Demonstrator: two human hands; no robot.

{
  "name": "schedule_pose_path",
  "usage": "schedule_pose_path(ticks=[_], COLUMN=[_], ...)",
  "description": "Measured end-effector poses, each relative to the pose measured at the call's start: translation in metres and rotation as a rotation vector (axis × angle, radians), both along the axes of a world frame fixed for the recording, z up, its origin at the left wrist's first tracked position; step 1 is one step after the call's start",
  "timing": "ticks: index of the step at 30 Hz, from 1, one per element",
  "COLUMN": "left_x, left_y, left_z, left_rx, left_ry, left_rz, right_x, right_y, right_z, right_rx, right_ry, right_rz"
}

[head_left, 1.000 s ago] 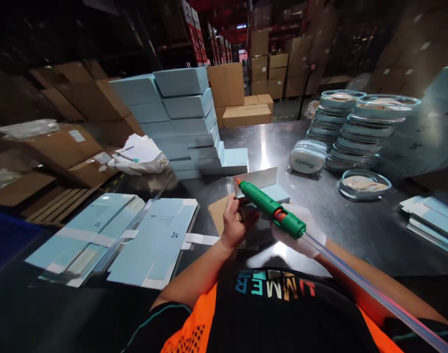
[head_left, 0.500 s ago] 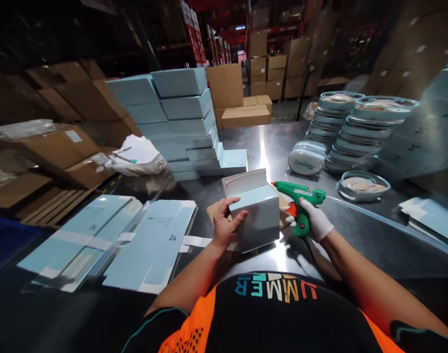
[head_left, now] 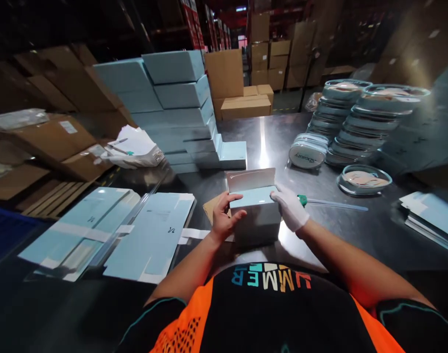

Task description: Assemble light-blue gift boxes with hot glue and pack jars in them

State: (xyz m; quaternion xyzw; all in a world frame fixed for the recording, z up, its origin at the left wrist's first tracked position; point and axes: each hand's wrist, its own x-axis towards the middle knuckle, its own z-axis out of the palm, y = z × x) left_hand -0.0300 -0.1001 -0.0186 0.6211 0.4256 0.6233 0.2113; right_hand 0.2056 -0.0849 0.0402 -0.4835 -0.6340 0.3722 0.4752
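A small light-blue box (head_left: 256, 215) stands on the steel table in front of me, its white lid flap up at the back. My left hand (head_left: 224, 215) grips its left side, thumb on top. My right hand (head_left: 290, 208), in a white glove, presses on the box's right top edge. The green glue gun (head_left: 303, 199) lies on the table just behind my right hand, mostly hidden, with a clear glue stick (head_left: 334, 204) sticking out to the right. A brown cardboard piece (head_left: 211, 206) lies under the box.
Flat blue box blanks (head_left: 150, 240) lie at my left. A tall stack of folded blue boxes (head_left: 175, 108) stands behind. Round clear-lidded tins (head_left: 341, 122) are piled at the right, more blanks (head_left: 430, 215) at the far right. Brown cartons (head_left: 54, 142) line the left.
My right hand has put the green glue gun down on the table and moved onto the box's right top edge. The box now stands upright between both hands.
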Motion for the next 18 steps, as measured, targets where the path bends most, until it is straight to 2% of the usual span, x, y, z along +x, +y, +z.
schedule_pose_path(ticks=[2,4,8,12,15,18], left_x=[-0.004,-0.009,-0.011,-0.004,-0.007,-0.021], left_y=[-0.001,-0.001,-0.003,-0.003,-0.002,-0.003], left_z=[-0.002,-0.003,-0.005,-0.007,-0.001,0.012], left_rx=[-0.014,-0.007,0.062,0.123,0.122,0.084], left_ry=[0.034,0.054,0.069,-0.069,-0.115,0.058], left_rz=[-0.025,-0.07,-0.122,-0.121,-0.166,-0.234], right_x=[-0.013,-0.014,0.002,0.019,0.027,0.03], right_y=[0.0,0.0,0.004,0.007,0.001,-0.01], right_z=[0.004,0.005,-0.002,-0.015,-0.024,-0.024], right_rx=[-0.019,-0.039,-0.004,0.123,0.242,0.281], right_ry=[0.015,0.037,0.095,0.082,0.021,-0.079], right_rz=[0.047,0.078,0.188,0.266,0.282,0.339])
